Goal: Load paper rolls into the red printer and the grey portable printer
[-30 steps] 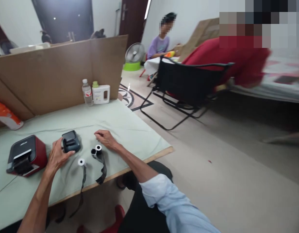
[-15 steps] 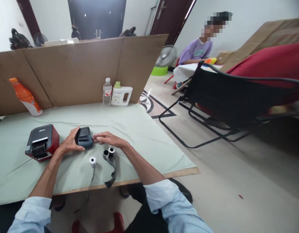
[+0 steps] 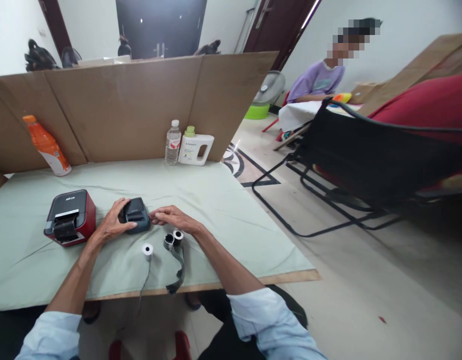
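Note:
My left hand (image 3: 113, 223) is wrapped around the left side of a small dark grey portable printer (image 3: 138, 210), thumb along its near edge and fingers at the back. The printer rests on the cloth. At its right side is my right hand (image 3: 175, 218), with the thumb and fingertips pinched together; whatever lies between them is too small to make out. Just in front of the hands stand a white paper roll (image 3: 147, 254) with a thin strip trailing over the table edge and two small rolls (image 3: 173, 240) with a crumpled dark ribbon.
A red and black label printer (image 3: 70, 217) sits left of my left hand. Along the cardboard screen (image 3: 126, 107) stand an orange bottle (image 3: 47, 147), a water bottle (image 3: 173, 143) and a white jug (image 3: 195, 150). A black folding chair (image 3: 351, 160) and a seated person are at the right.
The whole view has shifted, so things appear farther right. The portable printer sits slightly turned in my left hand. My right fingers are more curled by its side.

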`<state>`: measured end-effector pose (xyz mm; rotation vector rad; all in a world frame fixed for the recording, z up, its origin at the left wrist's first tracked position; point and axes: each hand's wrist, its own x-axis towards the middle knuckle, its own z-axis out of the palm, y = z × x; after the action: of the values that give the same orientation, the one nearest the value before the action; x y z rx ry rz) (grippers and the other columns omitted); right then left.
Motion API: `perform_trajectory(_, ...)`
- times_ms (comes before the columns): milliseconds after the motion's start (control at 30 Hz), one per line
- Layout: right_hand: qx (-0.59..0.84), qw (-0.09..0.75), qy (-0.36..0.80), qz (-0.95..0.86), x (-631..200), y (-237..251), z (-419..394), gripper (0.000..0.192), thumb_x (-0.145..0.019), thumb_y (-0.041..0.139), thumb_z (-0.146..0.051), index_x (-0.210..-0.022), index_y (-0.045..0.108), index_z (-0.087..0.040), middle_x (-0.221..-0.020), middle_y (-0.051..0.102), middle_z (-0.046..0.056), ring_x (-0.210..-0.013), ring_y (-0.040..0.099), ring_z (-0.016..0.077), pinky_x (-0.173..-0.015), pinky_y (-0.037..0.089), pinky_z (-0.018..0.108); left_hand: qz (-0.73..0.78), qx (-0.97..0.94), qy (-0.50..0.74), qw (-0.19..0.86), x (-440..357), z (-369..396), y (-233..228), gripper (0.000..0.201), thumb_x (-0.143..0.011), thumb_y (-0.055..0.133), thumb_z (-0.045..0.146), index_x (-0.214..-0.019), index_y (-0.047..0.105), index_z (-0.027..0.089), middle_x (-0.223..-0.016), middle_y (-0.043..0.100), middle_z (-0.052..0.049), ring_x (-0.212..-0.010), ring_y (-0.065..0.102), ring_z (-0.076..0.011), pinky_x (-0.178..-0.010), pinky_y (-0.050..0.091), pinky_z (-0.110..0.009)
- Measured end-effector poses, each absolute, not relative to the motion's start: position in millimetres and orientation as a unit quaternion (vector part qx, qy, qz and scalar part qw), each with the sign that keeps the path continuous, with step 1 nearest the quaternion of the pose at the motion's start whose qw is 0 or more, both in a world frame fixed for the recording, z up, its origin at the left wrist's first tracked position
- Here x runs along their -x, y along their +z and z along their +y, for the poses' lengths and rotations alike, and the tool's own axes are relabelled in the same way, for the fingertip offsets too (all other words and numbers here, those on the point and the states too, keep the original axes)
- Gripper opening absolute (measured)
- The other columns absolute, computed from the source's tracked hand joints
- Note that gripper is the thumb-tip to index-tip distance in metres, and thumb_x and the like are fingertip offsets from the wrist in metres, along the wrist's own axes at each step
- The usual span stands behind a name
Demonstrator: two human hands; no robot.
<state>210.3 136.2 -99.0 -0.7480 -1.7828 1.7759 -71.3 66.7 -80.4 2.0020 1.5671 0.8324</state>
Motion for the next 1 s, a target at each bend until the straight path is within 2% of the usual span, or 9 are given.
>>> perform_trajectory(133,0.28,0.243,0.649,-0.664,-210,-102,135,0.058,-0.083,0.076,-0.064,-0.113,0.079,-0.013,-0.106,0.08,0.013,-0.104,0.075,0.0256,-0.095,0.056,0.04,0.567,-0.715,0.333,0.237,70,72,-83,0.08,-0.084,0.072,0.055,-0.152,0.052,0.017,-0.165,0.039,-0.017,-0.156,0.034,-0.0348,-0.129,0.028,-0.051)
perform_trajectory(300,0.27,0.237,0.647,-0.672,-212,-103,133,0.057,-0.085,0.074,-0.063,-0.115,0.078,-0.014,-0.105,0.08,0.011,-0.105,0.075,0.0263,-0.099,0.055,0.042,0.564,-0.695,0.375,0.24,68,80,-90,0.07,-0.081,0.075,0.053,-0.141,0.064,0.019,-0.158,0.05,-0.017,-0.151,0.043,-0.0355,-0.128,0.032,-0.052)
perform_trajectory(433,0.271,0.237,0.645,-0.674,-213,-103,132,0.053,-0.086,0.074,-0.06,-0.115,0.078,-0.015,-0.109,0.08,0.011,-0.104,0.075,0.0259,-0.098,0.056,0.041,0.563,-0.681,0.41,0.226,66,78,-95,0.061,-0.081,0.076,0.05,-0.134,0.07,0.021,-0.156,0.053,-0.015,-0.148,0.048,-0.0346,-0.124,0.038,-0.052)
perform_trajectory(567,0.268,0.24,0.644,-0.675,-212,-105,134,0.051,-0.086,0.075,-0.056,-0.115,0.078,-0.015,-0.105,0.08,0.01,-0.102,0.075,0.0255,-0.095,0.057,0.04,0.556,-0.679,0.44,0.189,63,75,-95,0.037,-0.084,0.074,0.045,-0.111,0.08,0.022,-0.148,0.061,-0.014,-0.139,0.056,-0.0328,-0.118,0.047,-0.051)
perform_trajectory(667,0.27,0.247,0.642,-0.674,-210,-108,135,0.049,-0.086,0.075,-0.055,-0.114,0.078,-0.015,-0.1,0.08,0.01,-0.099,0.075,0.0241,-0.092,0.058,0.038,0.549,-0.685,0.451,0.161,62,79,-93,0.022,-0.086,0.07,0.038,-0.093,0.081,0.021,-0.134,0.069,-0.013,-0.127,0.065,-0.0302,-0.113,0.051,-0.049)
perform_trajectory(800,0.27,0.256,0.636,-0.676,-211,-108,136,0.046,-0.087,0.073,-0.052,-0.114,0.077,-0.015,-0.099,0.079,0.009,-0.096,0.074,0.0225,-0.088,0.057,0.036,0.553,-0.688,0.444,0.154,59,85,-88,0.021,-0.087,0.067,0.037,-0.083,0.079,0.019,-0.126,0.072,-0.014,-0.119,0.069,-0.0294,-0.108,0.053,-0.048)
perform_trajectory(933,0.27,0.269,0.606,-0.698,-211,-103,136,0.041,-0.091,0.069,-0.046,-0.115,0.076,-0.014,-0.097,0.078,0.008,-0.092,0.072,0.0215,-0.085,0.057,0.035,0.56,-0.693,0.427,0.155,56,81,-85,0.024,-0.091,0.064,0.038,-0.085,0.078,0.02,-0.13,0.071,-0.013,-0.122,0.067,-0.0287,-0.11,0.051,-0.047)
perform_trajectory(1000,0.269,0.295,0.559,-0.727,-209,-98,134,0.036,-0.092,0.067,-0.04,-0.116,0.076,-0.014,-0.103,0.077,0.009,-0.094,0.071,0.0212,-0.085,0.057,0.035,0.56,-0.696,0.426,0.145,55,76,-85,0.024,-0.093,0.063,0.038,-0.088,0.078,0.02,-0.133,0.069,-0.014,-0.125,0.065,-0.0291,-0.112,0.05,-0.048)
